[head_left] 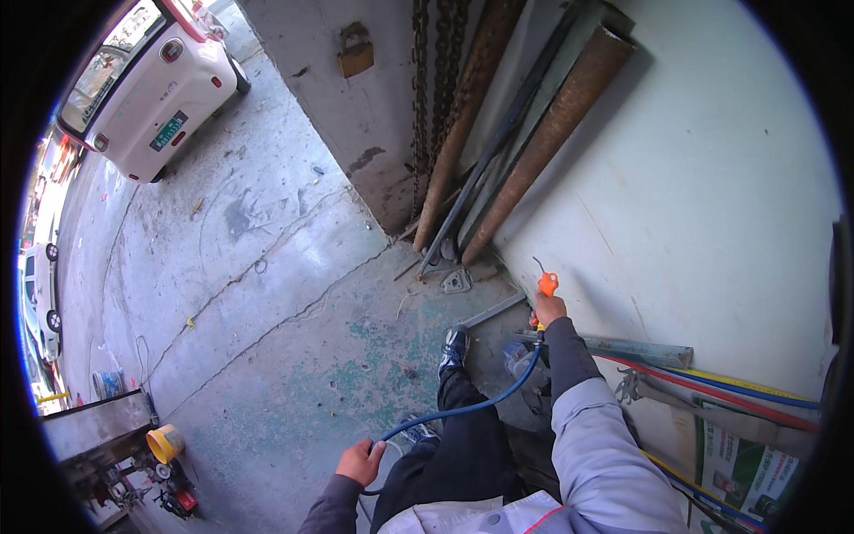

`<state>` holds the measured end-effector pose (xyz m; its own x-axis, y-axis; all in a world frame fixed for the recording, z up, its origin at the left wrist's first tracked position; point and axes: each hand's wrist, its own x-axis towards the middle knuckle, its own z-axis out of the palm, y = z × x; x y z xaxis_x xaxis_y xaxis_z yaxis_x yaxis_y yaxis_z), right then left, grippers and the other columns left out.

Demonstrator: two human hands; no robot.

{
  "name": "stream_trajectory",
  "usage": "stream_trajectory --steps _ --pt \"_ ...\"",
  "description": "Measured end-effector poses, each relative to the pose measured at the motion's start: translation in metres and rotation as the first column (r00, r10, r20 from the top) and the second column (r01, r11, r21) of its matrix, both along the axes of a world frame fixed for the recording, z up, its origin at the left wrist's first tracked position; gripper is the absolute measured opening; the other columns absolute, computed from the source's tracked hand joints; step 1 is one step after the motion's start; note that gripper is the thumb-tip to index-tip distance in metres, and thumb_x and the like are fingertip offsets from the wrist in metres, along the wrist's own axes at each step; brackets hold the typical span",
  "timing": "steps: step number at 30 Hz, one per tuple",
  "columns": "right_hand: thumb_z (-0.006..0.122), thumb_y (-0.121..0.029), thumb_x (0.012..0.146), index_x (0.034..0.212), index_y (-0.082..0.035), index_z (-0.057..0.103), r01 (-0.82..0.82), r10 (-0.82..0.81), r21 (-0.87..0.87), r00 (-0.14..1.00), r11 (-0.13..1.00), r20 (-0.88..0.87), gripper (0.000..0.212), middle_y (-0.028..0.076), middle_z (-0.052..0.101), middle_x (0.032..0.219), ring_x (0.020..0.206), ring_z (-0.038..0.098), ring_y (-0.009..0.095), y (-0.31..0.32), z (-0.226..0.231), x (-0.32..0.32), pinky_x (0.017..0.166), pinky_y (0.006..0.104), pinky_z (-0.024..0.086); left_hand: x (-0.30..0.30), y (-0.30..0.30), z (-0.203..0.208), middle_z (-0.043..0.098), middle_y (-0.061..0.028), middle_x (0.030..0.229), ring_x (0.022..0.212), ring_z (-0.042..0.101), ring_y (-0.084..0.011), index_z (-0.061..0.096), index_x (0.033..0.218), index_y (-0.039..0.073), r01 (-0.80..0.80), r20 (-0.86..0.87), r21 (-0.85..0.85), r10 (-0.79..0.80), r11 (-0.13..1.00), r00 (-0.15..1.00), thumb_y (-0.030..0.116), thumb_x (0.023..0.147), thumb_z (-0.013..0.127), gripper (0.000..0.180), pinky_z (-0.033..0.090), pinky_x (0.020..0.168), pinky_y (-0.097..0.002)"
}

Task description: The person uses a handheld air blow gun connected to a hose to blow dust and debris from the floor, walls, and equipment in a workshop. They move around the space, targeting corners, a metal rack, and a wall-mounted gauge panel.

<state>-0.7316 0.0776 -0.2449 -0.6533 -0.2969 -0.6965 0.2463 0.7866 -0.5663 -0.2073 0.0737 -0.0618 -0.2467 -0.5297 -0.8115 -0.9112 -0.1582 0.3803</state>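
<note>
My right hand [549, 308] is wrapped round the handle of an orange air blow gun [547, 284], held out toward the white wall. Its thin bent metal nozzle points up and to the left. From the base of the gun a blue air hose [498, 398] curves down and left across my legs. My left hand [360, 462] is closed round that hose beside my left leg, and the hose runs on below it. Beneath the gun, near my right foot, a clear plastic container [519, 359] is partly hidden by the hose and my arm.
Rusty pipes [551, 142] and hanging chains [436, 80] stand in the corner by a pillar. A metal angle bar [492, 311] lies near my shoe. Red, blue and yellow hoses [738, 387] run along the wall. At left are a yellow bucket [165, 443] and a white van [169, 98].
</note>
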Motion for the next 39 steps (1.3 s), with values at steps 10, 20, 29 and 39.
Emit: stream_trajectory --steps 10,20,29,39 --pt "0.048 -0.027 0.098 0.088 -0.001 0.054 0.039 -0.06 0.145 0.989 0.989 0.137 0.029 0.011 0.056 0.065 0.053 0.062 0.024 0.107 -0.012 -0.006 0.048 0.0407 0.054 -0.01 0.006 0.0 0.063 -0.0268 0.081 0.084 0.061 -0.048 0.059 0.082 0.0 0.127 -0.038 0.018 -0.126 0.992 0.991 0.049 0.097 0.052 0.052 0.047 0.071 -0.051" --pt "0.056 -0.032 0.096 0.084 -0.002 0.055 0.02 -0.01 -0.021 0.916 1.0 0.402 0.033 0.01 0.054 0.059 0.046 0.057 0.024 0.096 -0.008 0.035 0.046 0.0418 0.053 -0.001 -0.006 0.0 0.062 -0.0274 0.079 0.082 0.06 -0.049 0.057 0.081 -0.001 0.166 -0.054 -0.014 -0.166 0.986 0.985 0.047 0.097 0.054 0.051 0.046 0.07 -0.052" --pt "0.05 -0.045 0.096 0.094 0.004 0.066 -0.481 0.551 0.27 0.745 0.834 -0.377 0.052 0.02 0.069 0.076 0.066 0.07 0.029 -0.064 0.008 0.062 0.067 0.0429 0.055 0.003 -0.005 -0.005 0.063 -0.0272 0.078 0.08 0.06 -0.0494 0.059 0.082 -0.001 0.124 -0.023 -0.052 -0.126 0.991 0.992 0.046 0.097 0.055 0.049 0.046 0.069 -0.0526" --pt "0.051 -0.036 0.093 0.112 -0.005 0.07 -0.496 0.565 0.412 0.823 0.765 -0.06 0.041 0.02 0.068 0.117 0.11 0.065 0.036 -0.153 -0.007 0.064 0.092 0.0454 0.052 0.004 -0.001 -0.001 0.062 -0.0267 0.076 0.079 0.061 -0.0482 0.058 0.081 0.0 -0.001 0.01 -0.035 0.002 0.999 1.0 0.046 0.097 0.055 0.049 0.046 0.067 -0.0515"
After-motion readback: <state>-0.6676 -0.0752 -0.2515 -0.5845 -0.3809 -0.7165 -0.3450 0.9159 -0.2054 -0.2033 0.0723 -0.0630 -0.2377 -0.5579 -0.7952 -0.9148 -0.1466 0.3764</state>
